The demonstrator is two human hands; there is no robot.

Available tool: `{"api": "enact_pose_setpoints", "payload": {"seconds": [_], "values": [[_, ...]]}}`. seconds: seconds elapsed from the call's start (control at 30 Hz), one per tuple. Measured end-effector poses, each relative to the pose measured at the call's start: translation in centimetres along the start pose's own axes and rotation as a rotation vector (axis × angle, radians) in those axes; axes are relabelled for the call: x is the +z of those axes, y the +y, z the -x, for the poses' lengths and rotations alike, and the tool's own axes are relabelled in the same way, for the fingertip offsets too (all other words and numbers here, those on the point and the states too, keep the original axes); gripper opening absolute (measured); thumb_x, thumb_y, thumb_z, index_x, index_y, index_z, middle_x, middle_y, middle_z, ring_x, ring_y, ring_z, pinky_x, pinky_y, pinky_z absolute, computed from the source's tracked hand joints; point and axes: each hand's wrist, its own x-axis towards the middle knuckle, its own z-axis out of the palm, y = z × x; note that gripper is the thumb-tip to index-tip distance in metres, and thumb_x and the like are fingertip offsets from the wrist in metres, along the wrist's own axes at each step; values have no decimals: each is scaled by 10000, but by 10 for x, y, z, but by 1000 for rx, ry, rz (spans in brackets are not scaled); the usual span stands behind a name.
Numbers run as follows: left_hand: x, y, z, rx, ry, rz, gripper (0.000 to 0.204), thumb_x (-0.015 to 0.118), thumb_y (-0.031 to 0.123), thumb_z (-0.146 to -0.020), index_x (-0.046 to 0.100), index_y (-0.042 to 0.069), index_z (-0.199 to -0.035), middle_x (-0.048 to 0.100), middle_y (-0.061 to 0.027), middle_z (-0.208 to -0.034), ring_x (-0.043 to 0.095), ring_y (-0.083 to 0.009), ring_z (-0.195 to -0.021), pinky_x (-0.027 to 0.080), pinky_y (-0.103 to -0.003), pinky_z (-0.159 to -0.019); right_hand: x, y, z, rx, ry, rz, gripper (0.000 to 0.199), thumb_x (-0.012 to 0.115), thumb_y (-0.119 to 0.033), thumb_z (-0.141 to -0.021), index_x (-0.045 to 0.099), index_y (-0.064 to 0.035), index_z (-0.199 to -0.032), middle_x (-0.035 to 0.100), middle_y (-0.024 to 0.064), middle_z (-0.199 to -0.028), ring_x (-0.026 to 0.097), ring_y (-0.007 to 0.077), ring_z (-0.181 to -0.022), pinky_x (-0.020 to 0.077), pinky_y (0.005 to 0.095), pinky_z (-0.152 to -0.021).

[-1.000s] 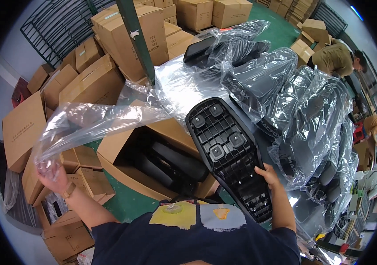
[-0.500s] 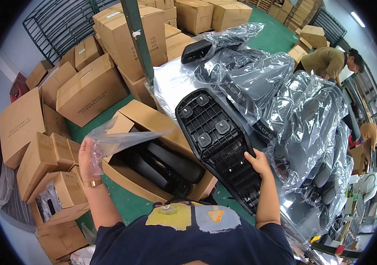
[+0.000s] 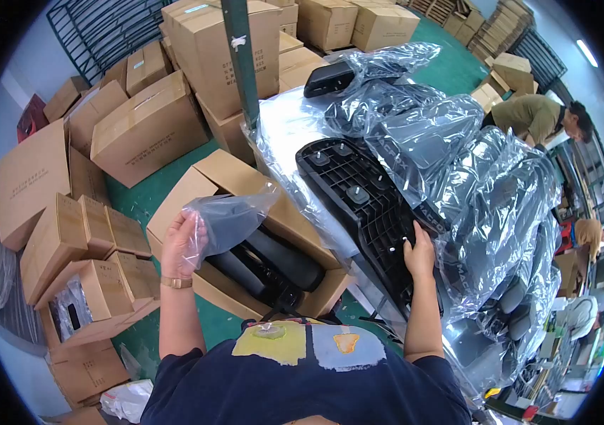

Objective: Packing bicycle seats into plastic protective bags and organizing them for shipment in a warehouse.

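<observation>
My left hand (image 3: 186, 238) is closed on a clear plastic bag (image 3: 230, 221), which hangs out over an open cardboard box (image 3: 167, 203). Inside that box lie black padded seats (image 3: 291, 262), partly covered by the bag. On the right, my right hand (image 3: 421, 253) grips the edge of a long black motorcycle seat (image 3: 366, 212), thumb on its underside. The seat's ribbed base, with square pads and studs, faces me. It leans along the edge of a plastic-covered table (image 3: 281, 117), and its lower end is partly hidden by my arm.
Several plastic-wrapped black seats (image 3: 486, 191) are heaped on the right. Closed cartons (image 3: 147, 127) and smaller open boxes (image 3: 97, 290) crowd the left. A green post (image 3: 240, 64) rises behind the box. Far right, a person (image 3: 539, 117) bends over a work surface.
My left hand has brought the bag rightward and closer to the box, and the bag has bunched up. The seat has tilted, its edge turning toward my right hand.
</observation>
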Motion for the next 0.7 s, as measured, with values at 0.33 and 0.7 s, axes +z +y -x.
{"api": "enact_pose_setpoints", "payload": {"seconds": [0.33,0.7], "values": [[77,-70,29,71,-574,-863,338,754,232,-730,466,55,-710,455,-1,-630,417,-83,-582,372,-251,-527,-3,-196,12,-824,-432,-600,746,771,-249,-687,427,-129,-1338,437,152,-1323,405,313,-1249,415,382,-960],[21,-65,73,43,-416,-878,321,663,190,-812,410,50,-671,415,-34,-571,416,-136,-490,349,-301,-467,49,-228,-29,-453,-239,-231,386,621,-104,-669,536,-123,-1045,617,115,-727,616,290,-681,484,386,-621]]}}
